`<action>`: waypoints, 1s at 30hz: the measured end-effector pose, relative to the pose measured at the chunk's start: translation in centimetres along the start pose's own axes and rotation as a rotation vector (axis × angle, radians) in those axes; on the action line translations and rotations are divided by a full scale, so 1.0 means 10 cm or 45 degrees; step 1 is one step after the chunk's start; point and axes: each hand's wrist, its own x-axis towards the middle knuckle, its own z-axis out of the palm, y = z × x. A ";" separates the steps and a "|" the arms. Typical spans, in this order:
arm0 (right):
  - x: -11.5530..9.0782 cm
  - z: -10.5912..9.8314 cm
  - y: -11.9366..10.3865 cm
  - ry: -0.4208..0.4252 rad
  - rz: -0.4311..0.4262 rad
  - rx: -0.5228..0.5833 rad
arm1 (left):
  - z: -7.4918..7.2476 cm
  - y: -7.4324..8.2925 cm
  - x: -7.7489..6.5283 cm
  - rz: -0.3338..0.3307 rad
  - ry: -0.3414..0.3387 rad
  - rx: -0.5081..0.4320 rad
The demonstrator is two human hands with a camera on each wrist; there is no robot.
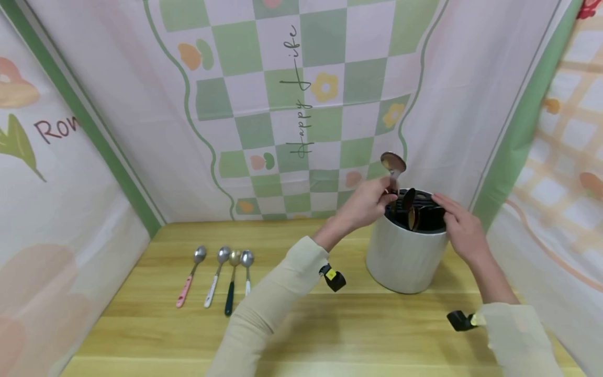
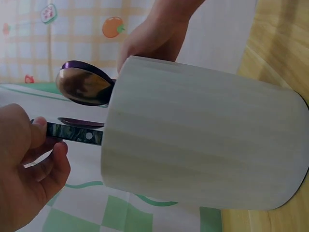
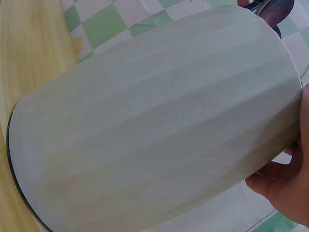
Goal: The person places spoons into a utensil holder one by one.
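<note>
"What's going on?"
"A round-bowled metal spoon, bowl up, its dark marbled handle pinched in my left hand, lower end inside the off-white ribbed cylindrical holder!"
"Which step?"
"Slotting or drawing, I can't tell; next calls for a straight slide. My right hand braces the rim, fingers fairly straight!"
"Writing?"
"'Happy Life' on green-and-white checked cloth"

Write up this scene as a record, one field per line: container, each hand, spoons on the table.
Container: whitish pot, upright, dark inside, other utensils sticking out
Left hand: pinches a dark-handled spoon, bowl upward
Right hand: touches the pot's rim
Table: wooden
Spoons on table: four; pink handle, white handle, dark green handle, white handle
</note>
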 end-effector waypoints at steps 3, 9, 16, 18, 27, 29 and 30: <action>0.01 0.00 0.00 0.003 -0.003 -0.001 | 0.02 -0.01 0.00 0.011 -0.060 -0.002; 0.02 -0.01 -0.01 0.001 -0.008 -0.003 | 0.07 -0.03 0.02 0.021 -0.121 0.014; 0.03 -0.01 0.00 0.000 -0.014 0.011 | 0.14 -0.06 0.00 -0.011 -0.138 0.044; 0.03 -0.01 0.00 -0.005 -0.018 0.019 | 0.16 -0.07 -0.02 -0.029 -0.137 0.043; 0.02 0.00 0.01 -0.022 -0.022 0.037 | 0.29 -0.10 -0.11 -0.093 -0.084 -0.007; 0.01 0.00 0.02 -0.019 -0.022 0.037 | 0.32 -0.09 -0.12 -0.104 -0.054 -0.023; 0.01 0.00 0.02 -0.015 -0.019 0.032 | 0.33 -0.09 -0.13 -0.105 -0.034 -0.027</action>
